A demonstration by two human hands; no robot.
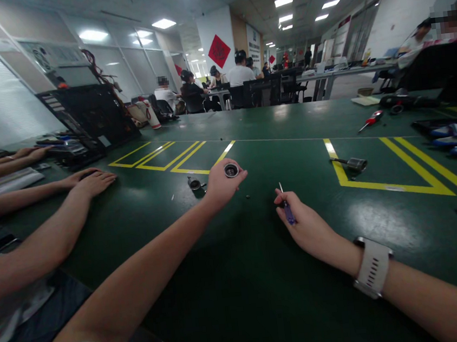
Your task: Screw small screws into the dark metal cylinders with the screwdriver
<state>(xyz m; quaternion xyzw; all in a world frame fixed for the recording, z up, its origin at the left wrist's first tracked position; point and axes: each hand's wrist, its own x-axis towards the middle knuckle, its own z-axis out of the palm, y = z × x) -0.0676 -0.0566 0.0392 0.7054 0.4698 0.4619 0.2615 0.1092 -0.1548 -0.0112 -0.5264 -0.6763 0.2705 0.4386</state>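
Fingers curled, the left hand [221,185] grips a round part [231,170] above the green table [223,280], its open end facing the camera, its sides hidden in the grasp and its dark inside hard to make out. To its right, the right hand [306,227] closes around a screwdriver [289,213], long axis running near to far, tip pointing far and slightly left, handle partly covered.

No text legible. Red diamond sign [219,51] on the pillar [204,27], far beyond the left hand [222,185], bears a mark too faint to read; lettering on the wall panel [253,42], right of that, too small.
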